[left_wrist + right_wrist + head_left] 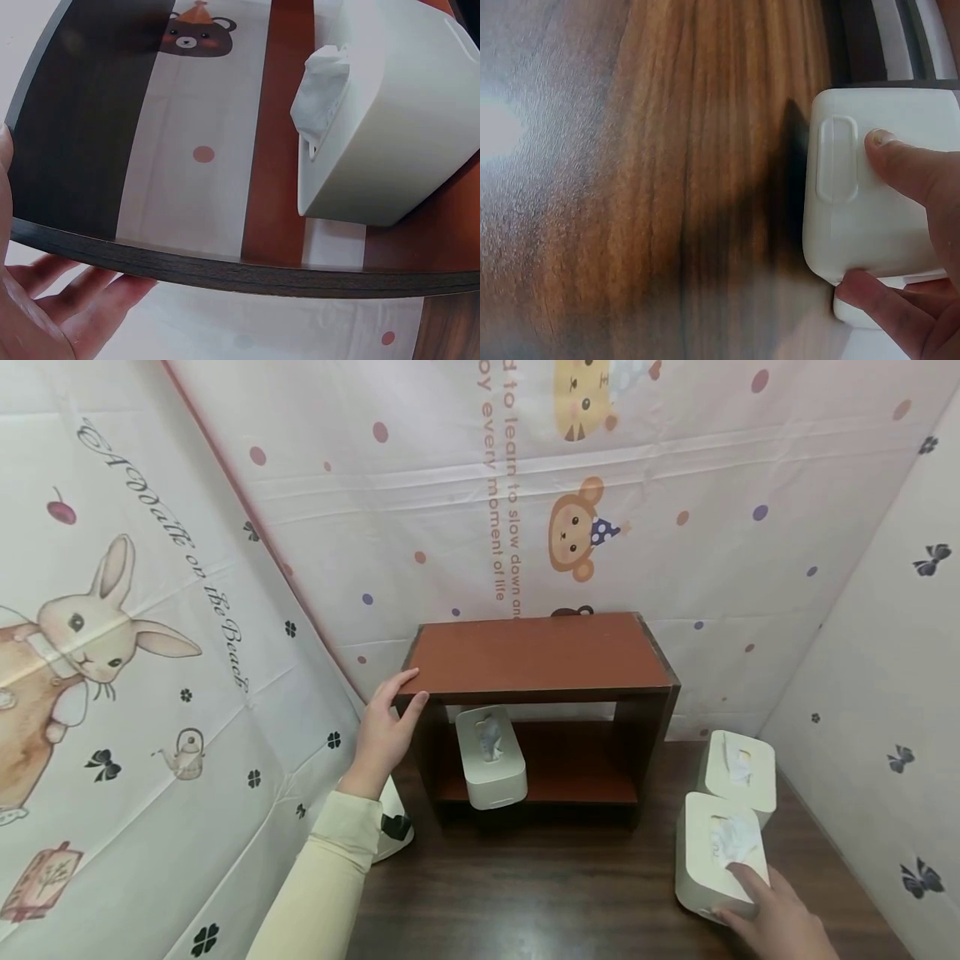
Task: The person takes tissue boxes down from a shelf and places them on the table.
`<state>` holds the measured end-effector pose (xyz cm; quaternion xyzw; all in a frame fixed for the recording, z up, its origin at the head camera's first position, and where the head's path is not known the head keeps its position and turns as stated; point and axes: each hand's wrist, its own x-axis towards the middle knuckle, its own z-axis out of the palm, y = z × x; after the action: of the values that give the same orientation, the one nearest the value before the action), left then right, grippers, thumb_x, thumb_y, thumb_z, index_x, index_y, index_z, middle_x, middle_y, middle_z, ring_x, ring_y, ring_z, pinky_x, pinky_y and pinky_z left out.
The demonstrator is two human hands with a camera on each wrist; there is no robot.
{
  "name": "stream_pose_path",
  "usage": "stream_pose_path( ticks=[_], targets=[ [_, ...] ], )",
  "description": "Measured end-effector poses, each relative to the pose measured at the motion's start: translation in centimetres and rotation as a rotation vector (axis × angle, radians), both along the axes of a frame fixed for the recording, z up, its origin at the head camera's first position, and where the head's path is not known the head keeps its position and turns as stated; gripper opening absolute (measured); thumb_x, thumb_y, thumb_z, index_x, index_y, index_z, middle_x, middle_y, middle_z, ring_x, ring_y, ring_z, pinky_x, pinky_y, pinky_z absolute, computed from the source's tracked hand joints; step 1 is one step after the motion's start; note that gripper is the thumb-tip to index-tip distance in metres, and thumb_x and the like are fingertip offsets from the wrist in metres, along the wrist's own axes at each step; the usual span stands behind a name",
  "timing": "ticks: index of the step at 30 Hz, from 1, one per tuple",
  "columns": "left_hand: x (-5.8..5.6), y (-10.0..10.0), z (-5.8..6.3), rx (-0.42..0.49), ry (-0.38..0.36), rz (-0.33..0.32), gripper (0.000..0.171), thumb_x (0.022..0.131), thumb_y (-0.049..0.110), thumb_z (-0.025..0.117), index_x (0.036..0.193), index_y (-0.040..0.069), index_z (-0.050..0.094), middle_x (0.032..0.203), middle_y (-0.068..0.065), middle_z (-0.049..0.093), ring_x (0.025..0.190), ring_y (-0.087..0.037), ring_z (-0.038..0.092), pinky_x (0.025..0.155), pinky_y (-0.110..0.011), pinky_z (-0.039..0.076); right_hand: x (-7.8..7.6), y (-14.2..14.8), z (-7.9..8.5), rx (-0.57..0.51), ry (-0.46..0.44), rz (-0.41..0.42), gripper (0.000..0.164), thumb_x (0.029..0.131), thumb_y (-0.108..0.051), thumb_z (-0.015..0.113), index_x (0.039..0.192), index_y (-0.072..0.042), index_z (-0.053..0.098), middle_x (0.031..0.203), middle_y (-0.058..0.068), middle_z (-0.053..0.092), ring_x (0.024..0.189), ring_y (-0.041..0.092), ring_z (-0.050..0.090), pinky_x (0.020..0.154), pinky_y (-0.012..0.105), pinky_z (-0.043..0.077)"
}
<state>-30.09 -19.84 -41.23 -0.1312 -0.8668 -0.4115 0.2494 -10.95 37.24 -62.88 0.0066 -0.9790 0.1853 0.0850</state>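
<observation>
My left hand (384,731) holds the front left top corner of a small brown shelf (536,652). In the left wrist view its fingers (105,300) lie along the outside of the side panel. Inside the shelf's open compartment, toward the left, is a pale tissue box (491,758) with tissue poking from its top slot. At lower right, my right hand (783,910) grips a second pale tissue box (705,852). The right wrist view shows the thumb (904,161) against the box's end face and the other fingers bent around its edge.
A third tissue box (738,768) stands just behind the gripped one, by the right wall cloth (885,710). Behind my left forearm, a white object with a black patch (393,831) is partly hidden. Dark wood-grain tabletop (555,893) lies before the shelf.
</observation>
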Motion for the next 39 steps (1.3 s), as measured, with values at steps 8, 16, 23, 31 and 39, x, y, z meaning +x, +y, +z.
stream_pose_path(
  ticks=[8, 16, 23, 31, 39],
  targets=[
    [-0.1, -0.2, -0.1, 0.002, -0.005, -0.002, 0.054, 0.108, 0.056, 0.067, 0.157, 0.035, 0.061, 0.161, -0.004, 0.056, 0.150, -0.030, 0.051, 0.118, -0.060, 0.042, -0.5, 0.4, -0.5, -0.007, 0.017, -0.031, 0.080, 0.075, -0.036, 0.102, 0.134, -0.006, 0.057, 0.121, 0.045, 0.056, 0.092, 0.063, 0.066, 0.055, 0.066, 0.054],
    [-0.1, 0.0, -0.1, 0.012, -0.012, -0.009, 0.054, 0.108, 0.054, 0.068, 0.157, 0.034, 0.061, 0.161, -0.003, 0.056, 0.150, -0.029, 0.051, 0.120, -0.059, 0.041, -0.4, 1.3, -1.0, -0.021, 0.035, -0.058, 0.078, 0.076, -0.032, 0.101, 0.133, -0.005, 0.055, 0.119, 0.046, 0.054, 0.091, 0.064, 0.065, 0.057, 0.068, 0.054],
    [0.0, 0.0, 0.0, 0.009, -0.005, 0.000, 0.053, 0.108, 0.053, 0.068, 0.157, 0.033, 0.062, 0.160, -0.005, 0.057, 0.150, -0.031, 0.051, 0.119, -0.061, 0.041, -0.2, 1.3, -1.6, -0.045, 0.073, -0.051, 0.074, 0.077, -0.026, 0.101, 0.134, -0.008, 0.056, 0.122, 0.048, 0.050, 0.093, 0.067, 0.064, 0.055, 0.069, 0.052],
    [0.0, 0.0, 0.0, -0.002, -0.004, 0.005, 0.053, 0.109, 0.052, 0.068, 0.157, 0.033, 0.061, 0.162, -0.005, 0.056, 0.149, -0.032, 0.052, 0.118, -0.062, 0.042, 0.0, 1.1, -2.2, -0.039, 0.090, -0.075, 0.076, 0.078, -0.023, 0.100, 0.137, -0.009, 0.054, 0.127, 0.045, 0.046, 0.092, 0.069, 0.064, 0.055, 0.069, 0.053],
    [0.1, 0.0, 0.0, 0.005, 0.001, 0.003, 0.053, 0.109, 0.053, 0.067, 0.157, 0.032, 0.061, 0.161, -0.006, 0.056, 0.149, -0.032, 0.052, 0.118, -0.061, 0.042, 0.2, 0.9, -1.9, -0.032, -0.002, -0.091, 0.080, 0.083, -0.028, 0.097, 0.144, -0.008, 0.050, 0.131, 0.049, 0.041, 0.095, 0.069, 0.063, 0.060, 0.069, 0.055]
  ],
)
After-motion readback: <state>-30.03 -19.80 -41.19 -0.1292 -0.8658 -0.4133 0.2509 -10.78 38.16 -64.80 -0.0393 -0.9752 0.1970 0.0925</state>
